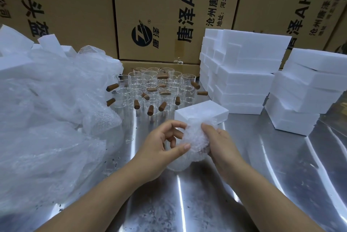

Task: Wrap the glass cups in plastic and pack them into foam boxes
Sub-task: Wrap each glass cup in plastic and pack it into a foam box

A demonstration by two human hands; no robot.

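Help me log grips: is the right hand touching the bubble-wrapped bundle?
Touching. The head view shows the right hand with fingers curled onto the side of the bubble-wrapped bundle, with no gap between them.

The person's two arms are bare all the way to the picture's edge. The left hand (159, 147) and right hand (221, 143) are bare too. The left thumbnail is short.
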